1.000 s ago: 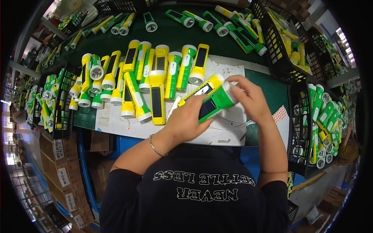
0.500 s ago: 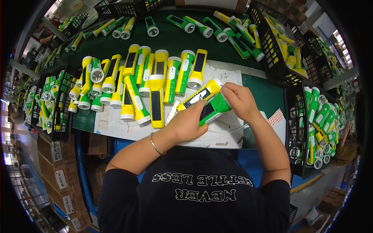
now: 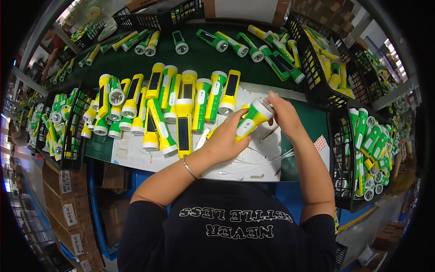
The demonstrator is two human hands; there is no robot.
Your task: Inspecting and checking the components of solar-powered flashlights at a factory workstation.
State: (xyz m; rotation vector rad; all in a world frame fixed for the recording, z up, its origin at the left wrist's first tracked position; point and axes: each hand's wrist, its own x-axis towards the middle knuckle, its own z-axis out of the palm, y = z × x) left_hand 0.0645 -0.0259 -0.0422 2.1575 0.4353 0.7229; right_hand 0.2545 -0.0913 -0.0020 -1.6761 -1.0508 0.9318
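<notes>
My left hand (image 3: 225,139) is wrapped round the body of a green and yellow flashlight (image 3: 250,121). Its grey-white switch side faces up, and its clear lens end tilts up to the right. At that lens end, the fingers of my right hand (image 3: 286,119) are closed on the rim; the fingertips are partly hidden. Behind my left hand lies another yellow flashlight, mostly covered. Just beyond, a group of yellow and green flashlights (image 3: 185,124) lies side by side, some with dark solar panels up. White cables (image 3: 253,158) run over the white sheet below my hands.
Black crates of flashlights stand left (image 3: 74,131), right (image 3: 340,158) and at the far right (image 3: 317,77). More flashlights lie along the back of the green table (image 3: 136,65). A red-dotted sheet (image 3: 321,147) is by my right forearm. Cardboard boxes (image 3: 68,199) are stacked at lower left.
The held flashlight has been turned: its switch side now faces up instead of the panel side, and its lens end has come up. My right hand has shifted slightly round the lens end.
</notes>
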